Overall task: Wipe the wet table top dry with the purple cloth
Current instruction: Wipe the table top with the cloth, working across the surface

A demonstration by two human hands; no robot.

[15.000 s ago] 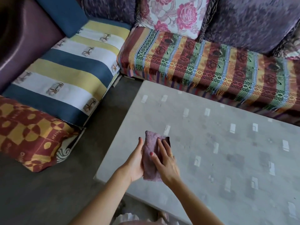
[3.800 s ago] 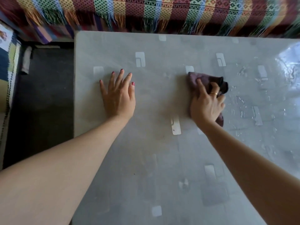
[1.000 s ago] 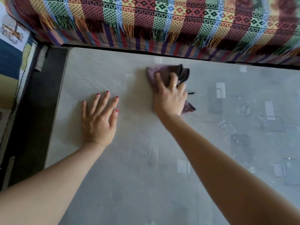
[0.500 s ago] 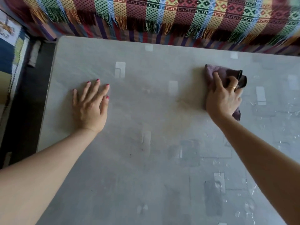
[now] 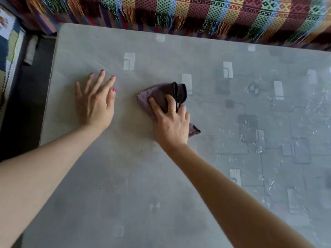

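Observation:
The grey patterned table top (image 5: 125, 185) fills most of the view. Near its middle lies the crumpled purple cloth (image 5: 157, 93), pressed flat against the surface by my right hand (image 5: 172, 122), whose fingers curl over it. To the cloth's left, my left hand (image 5: 96, 102) rests palm down on the table with fingers spread, holding nothing. Water droplets and streaks (image 5: 250, 127) glisten on the right part of the table; the left part looks matte.
A sofa with a striped, fringed, multicoloured cover (image 5: 197, 13) runs along the table's far edge. At the left, a dark floor gap (image 5: 23, 104) separates the table from another seat with a blue, yellow and white cover (image 5: 7, 42).
My right hand has slid the cloth leftward and toward me, from the far right part of the table to near its middle. My left hand stays planted.

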